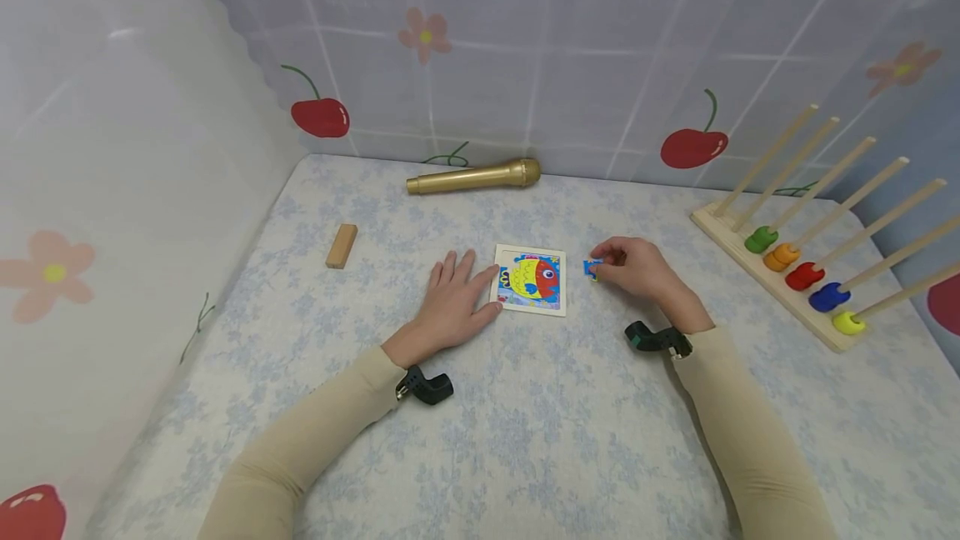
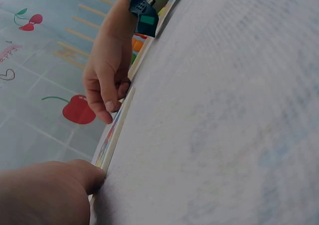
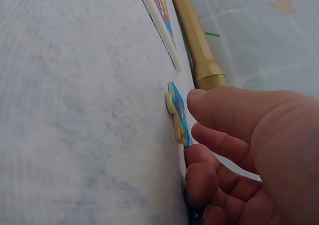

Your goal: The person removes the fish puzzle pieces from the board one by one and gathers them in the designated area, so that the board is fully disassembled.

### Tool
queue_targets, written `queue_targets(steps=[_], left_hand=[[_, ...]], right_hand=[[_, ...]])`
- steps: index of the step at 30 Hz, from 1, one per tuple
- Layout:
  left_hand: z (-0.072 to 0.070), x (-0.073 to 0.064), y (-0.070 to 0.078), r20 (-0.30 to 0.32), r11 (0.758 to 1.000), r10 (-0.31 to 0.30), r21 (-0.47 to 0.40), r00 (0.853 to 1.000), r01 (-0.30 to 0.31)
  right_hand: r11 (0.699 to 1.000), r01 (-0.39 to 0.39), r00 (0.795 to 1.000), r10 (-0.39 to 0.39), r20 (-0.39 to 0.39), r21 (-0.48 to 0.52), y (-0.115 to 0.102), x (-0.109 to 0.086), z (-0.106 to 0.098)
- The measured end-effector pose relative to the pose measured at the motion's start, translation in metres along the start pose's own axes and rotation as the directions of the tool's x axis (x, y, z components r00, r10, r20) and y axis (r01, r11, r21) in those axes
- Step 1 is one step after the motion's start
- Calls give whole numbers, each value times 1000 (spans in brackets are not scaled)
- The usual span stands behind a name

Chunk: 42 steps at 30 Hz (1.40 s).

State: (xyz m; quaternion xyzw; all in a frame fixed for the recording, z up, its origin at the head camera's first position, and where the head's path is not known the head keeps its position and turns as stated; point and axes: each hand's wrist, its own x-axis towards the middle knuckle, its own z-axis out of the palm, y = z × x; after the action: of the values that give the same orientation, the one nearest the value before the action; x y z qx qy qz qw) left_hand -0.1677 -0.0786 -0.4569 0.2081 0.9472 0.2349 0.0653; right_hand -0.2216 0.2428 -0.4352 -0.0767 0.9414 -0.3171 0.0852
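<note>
A small square jigsaw board (image 1: pixel 561 282) with a pale wooden frame and a red, yellow and blue fish picture lies flat on the table. My left hand (image 1: pixel 452 307) lies palm down beside it, fingers spread, with the thumb and forefinger at its left edge. To the right of the board, my right hand (image 1: pixel 633 267) pinches a blue puzzle piece (image 1: pixel 589 267) between thumb and curled fingers, low over the cloth. Blue and yellow show on the piece (image 3: pixel 178 112) in the right wrist view. The left wrist view shows the board's frame (image 2: pixel 122 116) edge-on.
Behind the board lies a gold microphone (image 1: pixel 472 178). A wooden block (image 1: pixel 342 246) rests at the left. On the right stands a wooden peg rack (image 1: pixel 776 277) with upright rods and coloured beads. Patterned curtains (image 1: pixel 495 98) border the table's back and left side.
</note>
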Motion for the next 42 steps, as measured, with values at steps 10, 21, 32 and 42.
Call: queue_targets(steps=[10, 21, 32, 42], left_hand=[[-3, 0, 0, 5, 1000, -10, 9, 1000, 10], [-4, 1, -1, -6, 1000, -1, 8, 1000, 1], [-2, 2, 0, 2, 1000, -10, 19, 1000, 10], [-1, 1, 0, 13, 1000, -10, 22, 1000, 9]], right_hand=[[1000, -1, 1000, 1, -9, 21, -4, 2, -10], [999, 53, 998, -53, -37, 5, -26, 7, -21], [994, 107, 993, -107, 47, 5, -66, 30, -5], [994, 89, 990, -96, 102, 66, -77, 35, 15]])
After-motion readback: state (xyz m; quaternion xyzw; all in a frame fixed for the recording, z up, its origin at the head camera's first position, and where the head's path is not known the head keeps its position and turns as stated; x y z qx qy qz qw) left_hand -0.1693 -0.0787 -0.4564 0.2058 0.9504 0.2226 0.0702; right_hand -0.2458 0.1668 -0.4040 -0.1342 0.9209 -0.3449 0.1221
